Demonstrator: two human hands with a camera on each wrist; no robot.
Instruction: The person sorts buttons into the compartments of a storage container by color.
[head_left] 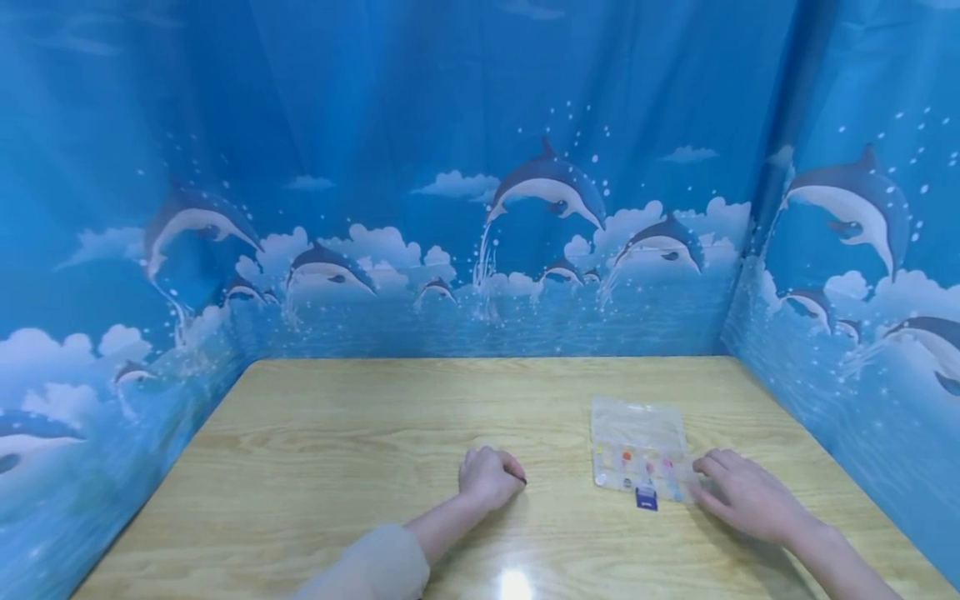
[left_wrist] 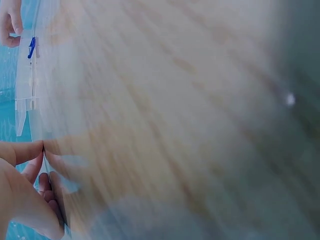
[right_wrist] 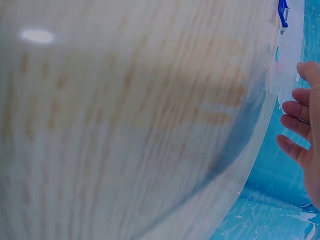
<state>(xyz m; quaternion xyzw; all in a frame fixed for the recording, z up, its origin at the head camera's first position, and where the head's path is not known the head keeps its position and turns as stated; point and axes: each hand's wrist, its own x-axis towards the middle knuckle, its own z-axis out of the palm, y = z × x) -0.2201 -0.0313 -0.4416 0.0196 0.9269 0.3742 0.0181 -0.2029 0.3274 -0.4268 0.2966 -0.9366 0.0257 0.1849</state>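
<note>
A clear plastic compartment box (head_left: pixel 643 454) lies on the right half of the table with its lid (head_left: pixel 637 422) folded back. Small coloured pieces sit in several compartments, and a blue latch (head_left: pixel 646 498) hangs at its front edge. My right hand (head_left: pixel 746 493) is at the box's right side, fingers loosely bent and holding nothing; whether the fingertips touch the box I cannot tell. Left of the box, my left hand (head_left: pixel 489 479) is low at the tabletop. Its thumb and forefinger pinch a small dark thing (head_left: pixel 524 480), mostly hidden by the fingertips.
The wood-grain table (head_left: pixel 360 425) reaches back to a blue dolphin-print curtain (head_left: pixel 420 167), which also runs along the left and right sides. A bright light reflection shows at the table's front.
</note>
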